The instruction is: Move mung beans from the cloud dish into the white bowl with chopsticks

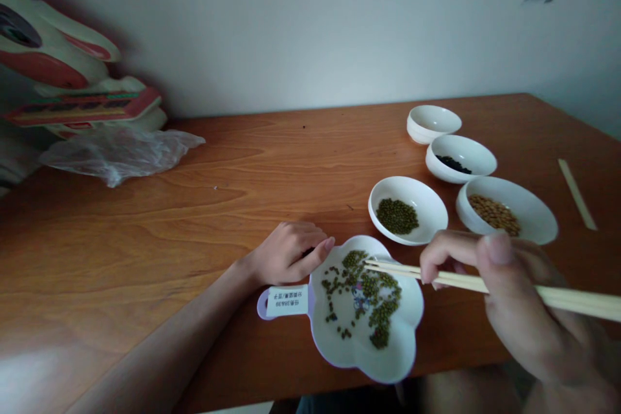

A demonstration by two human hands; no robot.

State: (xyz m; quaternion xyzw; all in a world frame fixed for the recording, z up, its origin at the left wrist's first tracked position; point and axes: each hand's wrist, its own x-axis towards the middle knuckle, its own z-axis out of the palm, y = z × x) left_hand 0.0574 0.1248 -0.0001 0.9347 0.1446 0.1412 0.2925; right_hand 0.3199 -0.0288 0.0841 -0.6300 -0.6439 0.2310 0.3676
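My right hand (528, 297) is closed around a pair of light wooden chopsticks (456, 279). Their tips are close together over green beans (371, 288) in a white, flower-shaped dish (334, 349) with a purple rim. Whether a bean is pinched between the tips I cannot make out. My left hand (291, 252) rests on the table at the dish's upper left, fingers loosely bent, thumb apart and at the rim. A paper label (288, 301) with printed text covers the dish's handle. Just behind the dish, a white bowl (431, 207) holds a heap of green beans (396, 215).
To the right, one bowl (538, 213) contains tan beans, and another (478, 152) dark ones. A further white bowl (434, 119) stands behind them. A pale stick (577, 194) lies far right. A toy keyboard figure (87, 103) and clear plastic bag (121, 152) occupy the left back.
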